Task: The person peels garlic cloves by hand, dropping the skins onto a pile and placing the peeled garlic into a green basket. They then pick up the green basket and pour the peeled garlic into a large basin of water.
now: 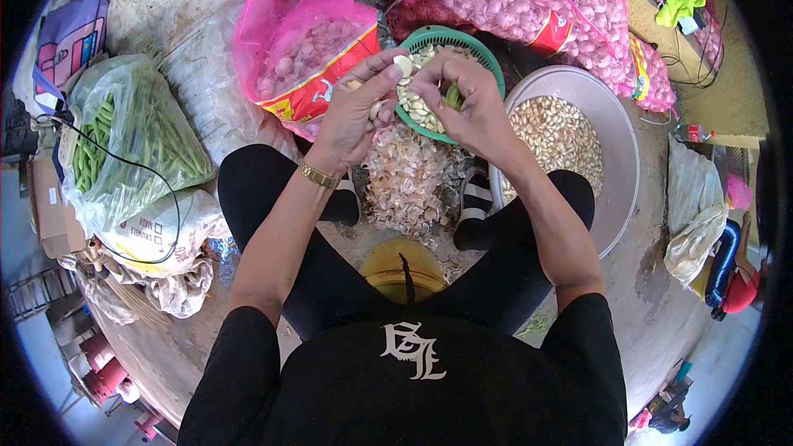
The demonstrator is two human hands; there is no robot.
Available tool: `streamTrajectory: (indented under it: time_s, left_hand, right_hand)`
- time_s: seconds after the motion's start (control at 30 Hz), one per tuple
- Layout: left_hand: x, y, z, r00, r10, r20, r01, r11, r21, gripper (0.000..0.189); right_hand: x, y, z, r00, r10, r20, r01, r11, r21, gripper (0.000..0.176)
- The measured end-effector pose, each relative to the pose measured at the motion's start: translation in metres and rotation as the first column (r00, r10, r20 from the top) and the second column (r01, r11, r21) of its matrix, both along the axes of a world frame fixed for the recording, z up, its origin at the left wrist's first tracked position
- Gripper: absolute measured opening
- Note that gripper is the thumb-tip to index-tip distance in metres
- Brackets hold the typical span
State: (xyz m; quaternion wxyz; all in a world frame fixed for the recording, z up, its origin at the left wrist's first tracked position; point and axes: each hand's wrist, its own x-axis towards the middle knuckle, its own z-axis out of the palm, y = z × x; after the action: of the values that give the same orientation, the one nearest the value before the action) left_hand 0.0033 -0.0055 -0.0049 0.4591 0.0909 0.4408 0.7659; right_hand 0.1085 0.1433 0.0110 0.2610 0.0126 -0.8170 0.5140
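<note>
My left hand (353, 116) is closed around garlic cloves, with a pale peeled garlic clove (403, 65) pinched at the thumb and fingertip. More cloves show in its curled fingers. Close beside it, my right hand (472, 103) curls around a small green object (453, 97), mostly hidden by the fingers. Both hands are over the near part of a green plastic basket (493, 68) that holds peeled cloves. Below the hands, a heap of papery garlic skins (406, 177) lies on the floor between my feet.
A pink mesh sack of garlic (310, 45) stands front left, with stacked garlic sacks (529, 0) at the back right. A wide basin (624, 157) of unpeeled cloves is to the right. Left lies a clear bag of green beans (136, 132). A yellowish stool (402, 260) is beneath me.
</note>
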Motion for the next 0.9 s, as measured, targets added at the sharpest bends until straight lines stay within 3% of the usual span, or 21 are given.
streamTrajectory:
  time_s: [0.03,0.17,0.27,0.33,0.47,0.53,0.57,0.63,0.77,0.9]
  left_hand:
    - [-0.002,0.0,0.0,0.999,0.027,0.028,-0.028,0.999,0.036,0.037]
    - [-0.002,-0.004,0.011,0.999,0.003,0.053,-0.008,0.996,0.091,0.037]
    - [-0.003,-0.004,0.012,0.999,-0.047,0.027,0.044,0.992,0.119,0.036]
    - [-0.004,-0.003,0.004,0.998,-0.063,0.027,0.059,0.992,0.114,0.035]
    - [0.003,-0.003,0.005,0.997,-0.08,0.008,0.08,0.997,0.019,0.03]
    - [0.003,-0.001,0.0,0.995,-0.098,0.0,0.098,0.995,0.022,0.028]
    - [0.004,-0.001,-0.001,0.995,-0.099,0.0,0.099,0.995,0.022,0.028]
    - [0.008,0.001,0.0,0.995,-0.067,0.071,0.064,0.997,0.052,0.024]
    - [0.008,0.003,-0.004,0.99,-0.069,0.127,0.058,0.994,0.088,0.02]
    - [0.013,0.007,-0.001,0.999,-0.044,0.032,0.046,0.998,-0.05,0.019]
  right_hand:
    - [0.003,0.0,0.002,0.994,0.102,0.024,-0.102,0.995,-0.004,0.013]
    - [0.011,0.004,0.002,0.971,0.197,0.138,-0.213,0.97,0.116,0.015]
    - [0.008,0.003,0.005,0.982,0.128,0.142,-0.128,0.992,-0.014,0.015]
    - [0.003,-0.003,0.007,0.993,-0.114,0.018,0.115,0.985,-0.127,0.017]
    - [0.001,0.0,0.001,0.992,-0.08,0.101,0.089,0.992,-0.092,0.023]
    - [-0.002,0.0,-0.007,0.994,-0.02,0.111,0.049,0.964,-0.262,0.026]
    - [-0.001,0.0,-0.008,0.994,-0.021,0.111,0.049,0.964,-0.262,0.026]
    - [0.001,-0.005,0.001,0.966,0.03,0.256,0.106,0.86,-0.499,0.025]
    - [0.002,-0.01,0.011,0.951,0.047,0.305,0.111,0.87,-0.481,0.025]
    - [0.0,0.002,-0.002,0.955,0.001,0.298,0.158,0.847,-0.508,0.022]
